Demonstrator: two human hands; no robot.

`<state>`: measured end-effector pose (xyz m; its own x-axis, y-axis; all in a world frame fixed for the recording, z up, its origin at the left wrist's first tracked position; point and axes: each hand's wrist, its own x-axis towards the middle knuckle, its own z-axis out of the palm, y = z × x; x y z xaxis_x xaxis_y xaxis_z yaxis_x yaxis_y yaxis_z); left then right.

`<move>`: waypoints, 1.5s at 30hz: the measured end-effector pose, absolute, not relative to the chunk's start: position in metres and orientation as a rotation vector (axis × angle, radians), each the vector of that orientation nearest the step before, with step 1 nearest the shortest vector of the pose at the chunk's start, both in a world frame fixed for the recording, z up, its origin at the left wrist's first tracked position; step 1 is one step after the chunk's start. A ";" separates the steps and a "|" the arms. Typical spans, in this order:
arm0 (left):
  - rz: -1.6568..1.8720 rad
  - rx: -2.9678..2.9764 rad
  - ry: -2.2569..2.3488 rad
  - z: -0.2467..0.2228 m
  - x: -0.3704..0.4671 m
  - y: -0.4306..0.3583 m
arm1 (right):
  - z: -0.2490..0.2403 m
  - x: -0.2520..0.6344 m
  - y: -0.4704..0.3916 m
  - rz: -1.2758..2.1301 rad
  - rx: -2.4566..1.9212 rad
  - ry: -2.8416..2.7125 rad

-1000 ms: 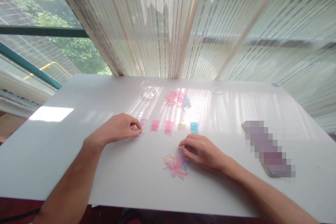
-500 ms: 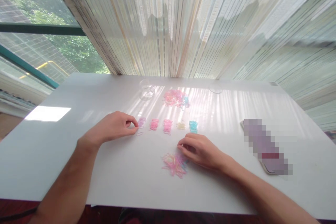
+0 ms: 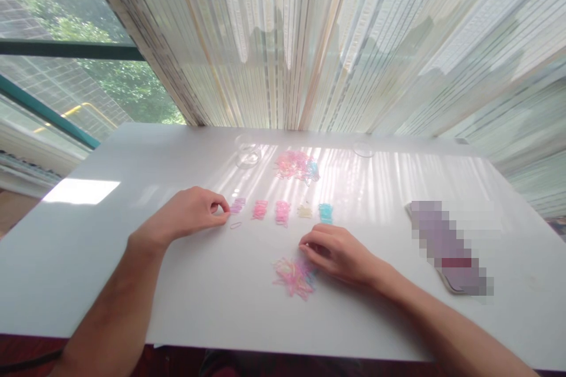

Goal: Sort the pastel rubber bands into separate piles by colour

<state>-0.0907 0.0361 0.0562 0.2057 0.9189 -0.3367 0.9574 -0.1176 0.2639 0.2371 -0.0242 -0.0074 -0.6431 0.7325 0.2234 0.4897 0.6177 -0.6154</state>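
Small pastel paper clips lie sorted by colour in a row on the white table. My left hand (image 3: 194,212) is closed in a pinch at the left end of the purple clips (image 3: 238,205), its fingertips on the lowest one. Just below that stack lies a single pale pink or purple clip (image 3: 236,225). My right hand (image 3: 338,250) has its thumb and fingers drawn together at the upper right of a loose mixed pile of clips (image 3: 292,278); whatever it may hold is too small to see.
Right of the purple stack are red-pink (image 3: 259,210), pink (image 3: 282,212), yellowish (image 3: 305,211) and blue clips (image 3: 326,212). Farther back lie another mixed pile (image 3: 295,165), a clear round container (image 3: 248,156) and a clear disc (image 3: 363,149). A blurred-out phone-like object (image 3: 446,247) lies right.
The lowest purple clip at my left fingertips has moved up against its stack. My left hand has shifted slightly left. My right hand has stayed in place.
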 end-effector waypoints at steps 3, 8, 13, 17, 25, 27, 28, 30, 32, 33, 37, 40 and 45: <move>-0.120 2.062 1.749 0.057 -0.092 0.037 | -0.006 0.237 -0.025 0.716 -0.970 -2.384; -0.067 2.062 1.716 0.057 -0.093 0.036 | -0.006 0.237 -0.025 0.720 -0.974 -2.383; -0.095 2.040 1.518 0.056 -0.092 0.035 | -0.007 0.237 -0.024 0.725 -0.978 -2.386; -0.165 2.018 1.447 0.054 -0.092 0.035 | -0.007 0.237 -0.024 0.730 -0.967 -2.380; -0.178 2.020 1.469 0.054 -0.087 0.033 | -0.007 0.236 -0.025 0.716 -0.978 -2.397; -0.163 2.030 1.491 0.055 -0.086 0.033 | -0.008 0.236 -0.025 0.709 -0.970 -2.396; -0.148 2.033 1.505 0.056 -0.087 0.033 | -0.008 0.236 -0.024 0.706 -0.966 -2.396; -0.115 2.036 1.530 0.056 -0.089 0.034 | -0.008 0.236 -0.024 0.704 -0.965 -2.395; -0.092 2.034 1.552 0.055 -0.092 0.036 | -0.007 0.237 -0.025 0.707 -0.966 -2.396; -0.084 2.035 1.562 0.054 -0.094 0.036 | -0.007 0.237 -0.025 0.710 -0.968 -2.396; -0.057 2.038 1.591 0.050 -0.099 0.038 | -0.006 0.237 -0.025 0.723 -0.976 -2.387; -0.044 2.043 1.602 0.049 -0.100 0.038 | -0.007 0.237 -0.024 0.723 -0.968 -2.381; -0.064 2.043 1.572 0.052 -0.100 0.038 | -0.007 0.237 -0.024 0.723 -0.974 -2.389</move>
